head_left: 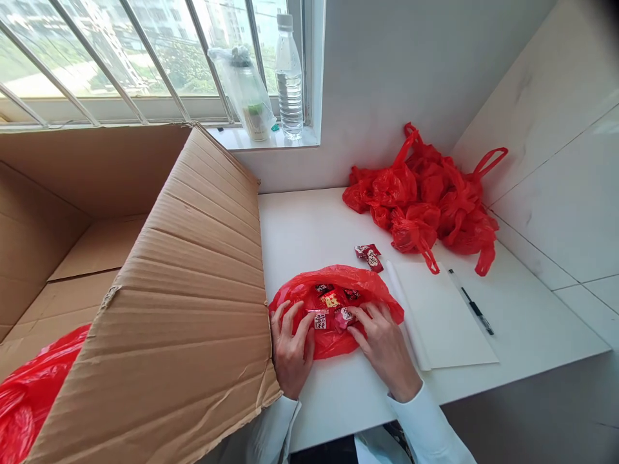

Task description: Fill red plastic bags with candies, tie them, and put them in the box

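Observation:
A red plastic bag (333, 283) lies open on the white table (309, 225), with several small wrapped sweets (333, 299) showing in its mouth. My left hand (290, 348) rests on the bag's left side, fingers curled and pinching the plastic by a sweet. My right hand (382, 341) lies on the bag's right side, fingertips pressed onto the sweets and the bag edge. Two loose red sweets (369, 255) sit on the table just beyond the bag.
A big open cardboard box (184, 290) fills the left, with a red bag (29, 399) inside. A heap of red bags (425, 200) lies at the back right. White paper (445, 316) and a pen (471, 303) lie right of my hands. Two bottles (289, 77) stand on the sill.

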Demonstrator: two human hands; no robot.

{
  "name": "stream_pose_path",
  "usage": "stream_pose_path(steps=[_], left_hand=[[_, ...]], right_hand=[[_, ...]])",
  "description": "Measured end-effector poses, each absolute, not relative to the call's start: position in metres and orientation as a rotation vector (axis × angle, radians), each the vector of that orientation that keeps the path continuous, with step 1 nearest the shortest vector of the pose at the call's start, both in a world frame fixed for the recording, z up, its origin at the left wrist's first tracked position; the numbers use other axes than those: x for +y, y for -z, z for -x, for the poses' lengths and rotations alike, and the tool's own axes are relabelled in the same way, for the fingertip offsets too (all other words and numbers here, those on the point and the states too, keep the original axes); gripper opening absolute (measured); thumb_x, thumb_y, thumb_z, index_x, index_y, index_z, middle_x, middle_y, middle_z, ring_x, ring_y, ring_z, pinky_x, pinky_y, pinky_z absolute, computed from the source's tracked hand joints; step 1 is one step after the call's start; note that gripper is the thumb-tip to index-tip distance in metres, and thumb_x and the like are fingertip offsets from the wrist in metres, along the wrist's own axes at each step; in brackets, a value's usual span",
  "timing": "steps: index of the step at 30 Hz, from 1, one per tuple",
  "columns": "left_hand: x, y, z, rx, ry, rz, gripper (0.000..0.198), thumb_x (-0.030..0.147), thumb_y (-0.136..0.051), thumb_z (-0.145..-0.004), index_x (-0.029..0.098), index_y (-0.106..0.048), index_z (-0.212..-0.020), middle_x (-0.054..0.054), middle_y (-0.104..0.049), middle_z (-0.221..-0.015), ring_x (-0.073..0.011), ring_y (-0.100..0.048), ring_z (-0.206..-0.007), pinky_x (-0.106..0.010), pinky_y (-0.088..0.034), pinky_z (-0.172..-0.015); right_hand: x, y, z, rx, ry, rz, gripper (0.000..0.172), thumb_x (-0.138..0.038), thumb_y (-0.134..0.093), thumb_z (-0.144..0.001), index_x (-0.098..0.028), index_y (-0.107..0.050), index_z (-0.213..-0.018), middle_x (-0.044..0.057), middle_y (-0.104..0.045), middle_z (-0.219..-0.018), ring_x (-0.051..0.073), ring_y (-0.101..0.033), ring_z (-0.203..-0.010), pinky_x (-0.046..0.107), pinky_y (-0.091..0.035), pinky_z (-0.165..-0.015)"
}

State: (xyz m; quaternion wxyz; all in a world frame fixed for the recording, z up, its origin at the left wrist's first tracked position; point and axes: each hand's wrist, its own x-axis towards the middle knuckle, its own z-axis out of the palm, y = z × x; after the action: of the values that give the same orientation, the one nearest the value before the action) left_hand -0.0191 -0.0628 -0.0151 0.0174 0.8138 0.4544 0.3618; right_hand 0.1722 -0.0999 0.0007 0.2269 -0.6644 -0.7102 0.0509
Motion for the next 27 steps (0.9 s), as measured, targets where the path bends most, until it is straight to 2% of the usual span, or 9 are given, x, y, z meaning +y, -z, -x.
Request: stream_pose_path(steps=[4,9,11,13,16,19,21,24,27], left_hand=[[-0.067,0.01,0.014,1.498,-1.188,-2.499,0.029,0.006,-0.052,-0.085,0.022,-0.062,-0.108,-0.012,-0.041,-0.14,-0.0364,-0.027,-0.138,-0.061,-0.035,-0.108],[-0.074,0.011,0.009,1.628,-1.094,-2.367,0.037,0.01,-0.056,-0.083,0.025,-0.059,-0.117,-0.005,-0.008,-0.16,-0.0408,-0.006,-0.146,-0.066,-0.027,-0.111],[-0.076,0.016,0.009,1.696,-1.02,-2.321,0.045,0.013,-0.056,-0.084,0.025,-0.053,-0.127,-0.005,0.006,-0.161,-0.0428,-0.006,-0.145,-0.067,-0.027,-0.11],[-0.076,0.022,0.012,1.745,-0.952,-2.285,0.054,0.018,-0.056,-0.085,0.025,-0.045,-0.137,-0.008,0.01,-0.161,-0.0439,-0.011,-0.144,-0.066,-0.029,-0.109],[-0.073,0.028,0.017,1.757,-0.916,-2.248,0.063,0.023,-0.057,-0.085,0.026,-0.035,-0.144,-0.01,0.007,-0.161,-0.0431,-0.015,-0.144,-0.061,-0.031,-0.11],[-0.07,0.026,0.018,1.726,-0.966,-2.179,0.063,0.024,-0.056,-0.087,0.026,-0.032,-0.145,-0.012,0.001,-0.16,-0.0403,-0.018,-0.144,-0.058,-0.031,-0.111],[-0.071,0.02,0.015,1.67,-1.004,-2.143,0.059,0.022,-0.055,-0.087,0.025,-0.035,-0.143,-0.013,-0.009,-0.158,-0.0371,-0.023,-0.143,-0.056,-0.032,-0.112],[-0.079,0.01,0.006,1.606,-1.046,-2.139,0.05,0.021,-0.057,-0.087,0.024,-0.044,-0.135,-0.013,-0.024,-0.152,-0.0338,-0.033,-0.138,-0.055,-0.038,-0.108],[-0.09,0.002,-0.005,1.457,-1.091,-2.306,0.042,0.016,-0.055,-0.088,0.025,-0.051,-0.128,-0.013,-0.03,-0.149,-0.0316,-0.034,-0.135,-0.052,-0.041,-0.106]], right_hand=[[-0.106,-0.01,-0.169,-1.954,-0.079,1.703,0.031,-0.015,-0.047,-0.092,-0.025,-0.058,-0.119,0.008,-0.061,-0.106,0.026,-0.054,-0.104,0.044,-0.054,-0.085],[-0.111,-0.024,-0.19,-1.708,0.205,1.752,0.038,-0.018,-0.051,-0.091,-0.028,-0.054,-0.128,0.011,-0.051,-0.126,0.029,-0.046,-0.12,0.05,-0.045,-0.1],[-0.108,-0.022,-0.201,-1.593,0.185,1.848,0.05,-0.029,-0.056,-0.089,-0.027,-0.045,-0.139,0.013,-0.043,-0.137,0.033,-0.042,-0.125,0.054,-0.043,-0.101],[-0.105,-0.018,-0.209,-1.53,0.039,1.88,0.065,-0.039,-0.057,-0.088,-0.025,-0.033,-0.146,0.015,-0.039,-0.141,0.032,-0.043,-0.127,0.053,-0.046,-0.099],[-0.1,-0.012,-0.213,-1.483,-0.179,1.862,0.067,-0.045,-0.054,-0.089,-0.021,-0.03,-0.147,0.015,-0.05,-0.135,0.027,-0.054,-0.119,0.044,-0.051,-0.091],[-0.099,-0.017,-0.209,-1.431,-0.329,1.877,0.043,-0.046,-0.051,-0.09,-0.021,-0.056,-0.125,0.009,-0.067,-0.112,0.021,-0.065,-0.088,0.034,-0.052,-0.075],[-0.099,-0.024,-0.206,-1.393,-0.418,1.871,0.033,-0.048,-0.049,-0.091,-0.022,-0.067,-0.102,0.003,-0.071,-0.091,0.015,-0.06,-0.066,0.027,-0.048,-0.064],[-0.099,-0.036,-0.203,-1.34,-0.474,1.848,0.038,-0.052,-0.047,-0.091,-0.02,-0.067,-0.082,-0.003,-0.06,-0.063,0.011,-0.046,-0.053,0.022,-0.039,-0.054],[-0.098,-0.042,-0.203,-1.297,-0.472,1.848,0.043,-0.055,-0.047,-0.089,-0.019,-0.063,-0.072,-0.005,-0.044,-0.053,0.009,-0.036,-0.051,0.021,-0.033,-0.05]])
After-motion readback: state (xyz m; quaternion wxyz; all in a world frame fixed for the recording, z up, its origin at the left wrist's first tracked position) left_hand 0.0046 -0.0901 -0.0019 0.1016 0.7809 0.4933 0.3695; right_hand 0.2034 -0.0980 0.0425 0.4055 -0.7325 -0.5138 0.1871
